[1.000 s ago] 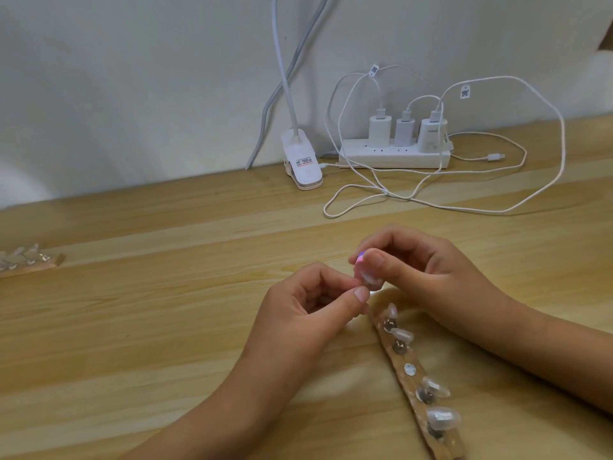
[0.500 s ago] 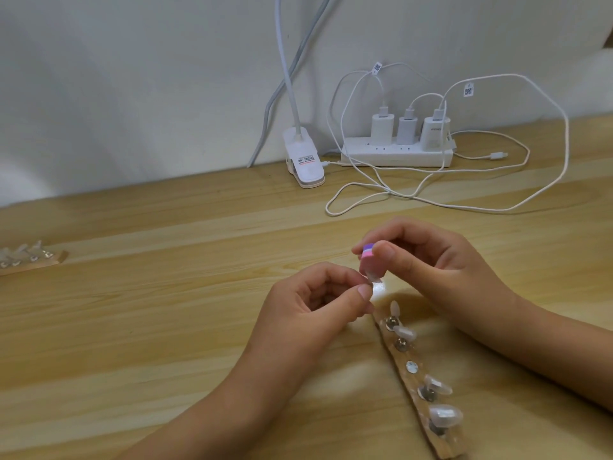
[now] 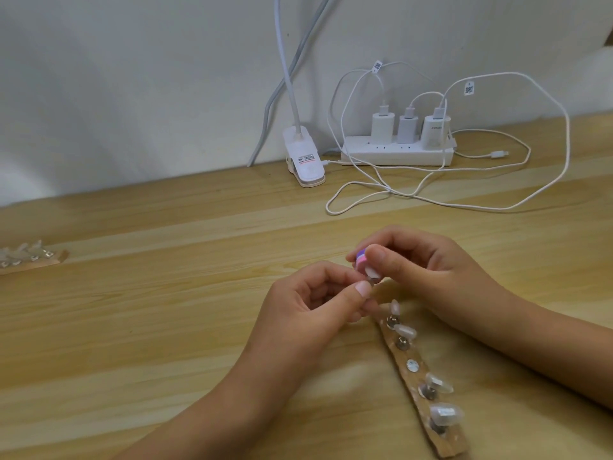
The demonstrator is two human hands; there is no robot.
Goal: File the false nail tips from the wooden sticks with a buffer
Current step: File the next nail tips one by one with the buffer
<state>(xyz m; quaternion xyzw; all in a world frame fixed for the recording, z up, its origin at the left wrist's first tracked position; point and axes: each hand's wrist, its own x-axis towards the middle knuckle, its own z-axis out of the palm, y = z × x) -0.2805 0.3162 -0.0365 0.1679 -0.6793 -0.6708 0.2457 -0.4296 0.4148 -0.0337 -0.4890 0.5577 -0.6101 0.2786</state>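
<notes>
- Near the desk's front edge, toward its right corner, lies a wooden stick (image 3: 449,441). Its long axis runs from that corner up and leftward to just under the hands.
- The stick carries 4 nail tips (image 3: 444,414) on metal studs, and 1 bare stud (image 3: 412,365) in the middle, which I take to be the held tip's seat.
- The left hand (image 3: 308,313) hovers at the stick's far end with its fingers curled; thumb and forefinger pinch a small piece, mostly hidden, which looks like a nail tip on its stud (image 3: 371,282).
- The right hand (image 3: 428,270) is just beyond and to the right, its thumb and curled fingers pinching the buffer (image 3: 363,263), a small pink, purple and white block.
- The buffer's lower end touches the pinched piece, just beyond the left thumbnail. Filing seems under way, and short strokes across that contact are what the next move calls for.
- Well apart, at the desk's left edge, a 2nd stick (image 3: 49,258) holds more tips.
- Along the back edge sit a lamp clip (image 3: 303,161) and a power strip (image 3: 394,157) with 3 chargers and looped cables.
</notes>
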